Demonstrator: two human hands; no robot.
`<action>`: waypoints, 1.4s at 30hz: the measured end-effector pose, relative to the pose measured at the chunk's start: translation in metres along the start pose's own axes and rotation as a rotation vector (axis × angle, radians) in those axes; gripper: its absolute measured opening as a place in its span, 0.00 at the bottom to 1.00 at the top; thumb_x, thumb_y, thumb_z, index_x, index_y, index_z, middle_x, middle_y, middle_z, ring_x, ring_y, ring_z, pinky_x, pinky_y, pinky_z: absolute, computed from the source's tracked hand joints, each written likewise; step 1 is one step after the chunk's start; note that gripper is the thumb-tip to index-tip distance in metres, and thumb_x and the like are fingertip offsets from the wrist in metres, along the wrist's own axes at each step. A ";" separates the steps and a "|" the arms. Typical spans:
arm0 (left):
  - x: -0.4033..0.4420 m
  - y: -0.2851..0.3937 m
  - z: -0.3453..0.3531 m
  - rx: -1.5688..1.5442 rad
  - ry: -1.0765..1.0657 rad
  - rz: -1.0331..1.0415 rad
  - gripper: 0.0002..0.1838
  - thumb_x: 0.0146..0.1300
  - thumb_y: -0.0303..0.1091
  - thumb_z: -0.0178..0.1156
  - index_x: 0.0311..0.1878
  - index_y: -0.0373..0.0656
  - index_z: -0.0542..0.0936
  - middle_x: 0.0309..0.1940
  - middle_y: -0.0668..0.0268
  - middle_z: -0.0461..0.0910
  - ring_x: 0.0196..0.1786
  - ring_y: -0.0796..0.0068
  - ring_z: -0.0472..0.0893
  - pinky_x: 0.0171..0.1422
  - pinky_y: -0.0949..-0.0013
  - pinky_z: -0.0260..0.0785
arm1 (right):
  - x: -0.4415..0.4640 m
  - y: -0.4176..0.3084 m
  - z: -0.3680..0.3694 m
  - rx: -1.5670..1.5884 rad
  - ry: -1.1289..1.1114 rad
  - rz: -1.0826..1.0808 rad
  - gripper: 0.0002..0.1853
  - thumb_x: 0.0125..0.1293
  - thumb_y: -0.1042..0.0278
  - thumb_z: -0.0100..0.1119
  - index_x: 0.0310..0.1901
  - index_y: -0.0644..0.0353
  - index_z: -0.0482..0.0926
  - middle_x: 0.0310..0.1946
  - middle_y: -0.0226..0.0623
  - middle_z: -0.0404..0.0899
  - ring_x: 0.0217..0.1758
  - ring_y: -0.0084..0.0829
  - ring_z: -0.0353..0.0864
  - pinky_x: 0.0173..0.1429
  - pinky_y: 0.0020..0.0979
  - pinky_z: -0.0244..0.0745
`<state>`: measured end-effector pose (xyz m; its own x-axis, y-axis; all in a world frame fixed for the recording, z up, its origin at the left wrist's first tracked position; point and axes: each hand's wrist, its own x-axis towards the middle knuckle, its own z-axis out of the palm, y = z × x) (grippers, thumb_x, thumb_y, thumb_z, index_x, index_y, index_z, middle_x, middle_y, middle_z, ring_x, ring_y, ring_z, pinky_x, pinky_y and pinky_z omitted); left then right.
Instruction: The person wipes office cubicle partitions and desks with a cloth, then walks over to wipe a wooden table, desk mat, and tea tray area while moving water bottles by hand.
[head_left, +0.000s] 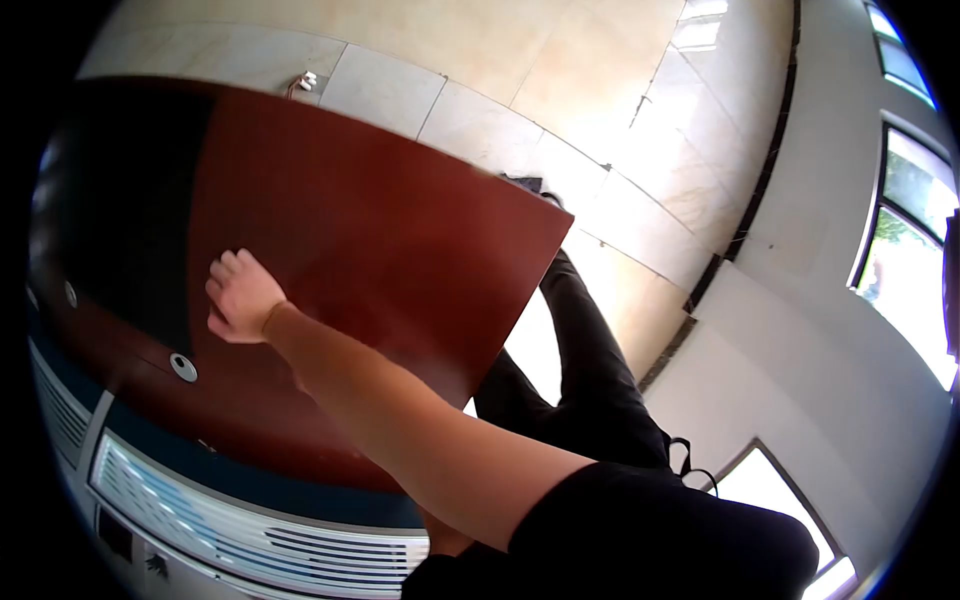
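One right hand (245, 298) is holding its fingers (229, 262) curled, around what, if anything, I cannot tell, over one red-brown table (390, 250) beside two legs (587, 345), near one black section (130, 200) and two grommets (183, 367).

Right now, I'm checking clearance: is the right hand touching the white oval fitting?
Apart: the head view shows tabletop between the right hand and the oval fitting.

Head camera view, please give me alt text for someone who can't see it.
A person's right hand, fingers curled, is over a reddish-brown tabletop, near its black section; whether it touches the surface is unclear. A white-rimmed grommet is close by. Dark-trousered legs are at the tabletop's edge, with pale floor tiles beyond.
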<state>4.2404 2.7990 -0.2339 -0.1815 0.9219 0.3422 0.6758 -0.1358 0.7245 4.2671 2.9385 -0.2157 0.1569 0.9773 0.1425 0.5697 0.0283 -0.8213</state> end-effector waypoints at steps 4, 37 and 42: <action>-0.074 0.008 0.029 0.026 -0.015 0.039 0.17 0.69 0.39 0.57 0.55 0.38 0.77 0.53 0.56 0.79 0.50 0.61 0.80 0.58 0.64 0.72 | 0.013 0.020 -0.042 0.356 -0.663 -0.002 0.18 0.56 0.50 0.55 0.37 0.57 0.83 0.44 0.39 0.82 0.52 0.37 0.76 0.55 0.39 0.66; -0.096 0.065 0.086 0.610 -0.483 0.225 0.25 0.70 0.57 0.47 0.46 0.41 0.73 0.40 0.59 0.73 0.44 0.64 0.76 0.47 0.62 0.71 | -0.431 0.766 -0.081 -0.007 -0.601 1.135 0.20 0.51 0.48 0.61 0.32 0.60 0.85 0.30 0.52 0.83 0.38 0.49 0.84 0.43 0.44 0.77; -0.100 0.061 0.053 0.491 -0.336 0.137 0.26 0.70 0.58 0.46 0.44 0.40 0.73 0.38 0.59 0.73 0.41 0.65 0.76 0.45 0.63 0.71 | -0.434 0.636 -0.185 0.793 -0.167 1.246 0.13 0.61 0.64 0.50 0.22 0.60 0.75 0.19 0.31 0.72 0.24 0.24 0.72 0.29 0.27 0.66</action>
<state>4.3382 2.7176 -0.2558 0.1114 0.9828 0.1475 0.9419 -0.1517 0.2996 4.7111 2.4936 -0.6979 0.0780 0.4685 -0.8800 -0.4449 -0.7736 -0.4513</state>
